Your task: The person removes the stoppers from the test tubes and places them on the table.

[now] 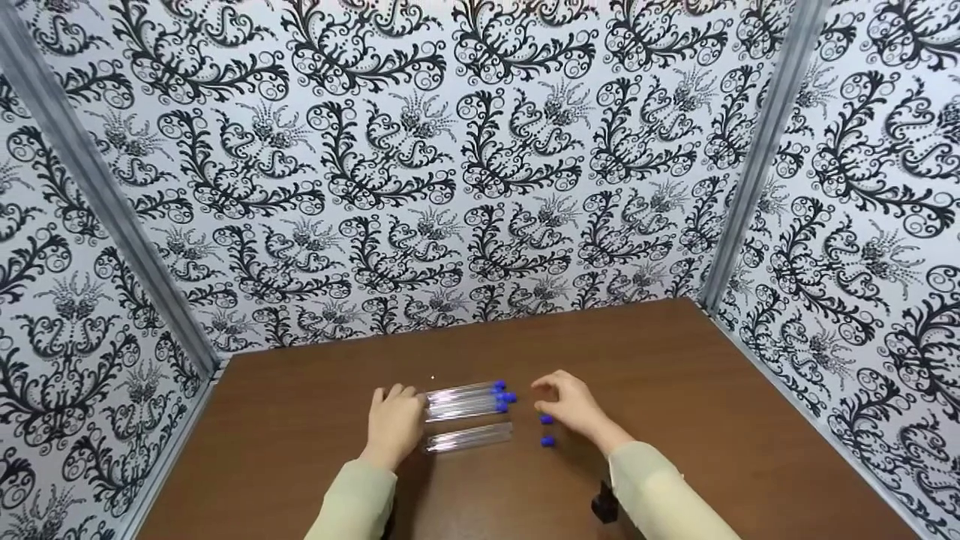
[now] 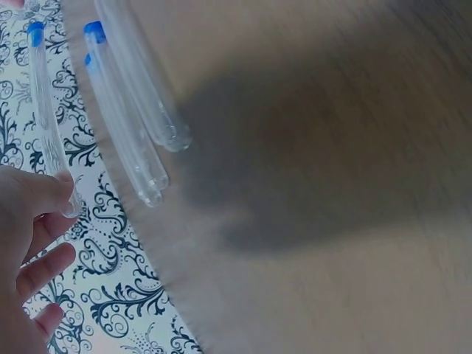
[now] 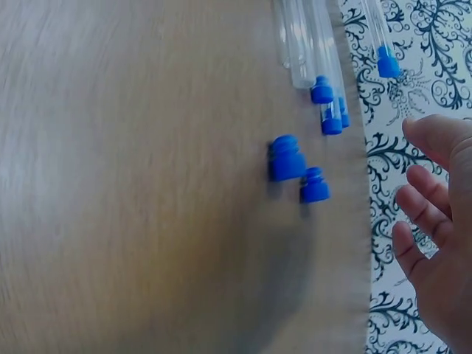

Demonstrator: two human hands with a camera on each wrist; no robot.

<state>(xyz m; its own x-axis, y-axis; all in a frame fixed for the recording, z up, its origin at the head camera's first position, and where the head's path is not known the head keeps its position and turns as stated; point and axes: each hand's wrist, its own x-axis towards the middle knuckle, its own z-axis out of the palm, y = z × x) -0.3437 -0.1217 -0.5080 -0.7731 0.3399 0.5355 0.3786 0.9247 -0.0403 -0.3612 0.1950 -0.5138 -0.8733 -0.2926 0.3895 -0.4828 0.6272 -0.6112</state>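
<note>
My left hand (image 1: 396,421) pinches the rounded bottom end of a clear test tube (image 2: 48,118) between thumb and forefinger. A blue cap (image 3: 388,63) sits on that tube's far end. Beside this hand, several capped test tubes (image 1: 457,406) lie side by side on the table, their blue ends pointing right. Closer to me lie uncapped tubes (image 1: 469,439). My right hand (image 1: 574,405) hovers to the right of the capped ends, fingers loosely bent and holding nothing. Two loose blue caps (image 3: 287,158) stand on the table near it.
The brown wooden table (image 1: 480,499) runs back to a wall (image 1: 420,187) with a black scroll pattern. Similar panels rise at left and right, joined by grey metal posts (image 1: 757,150). A small black object (image 1: 604,504) shows beneath the right sleeve.
</note>
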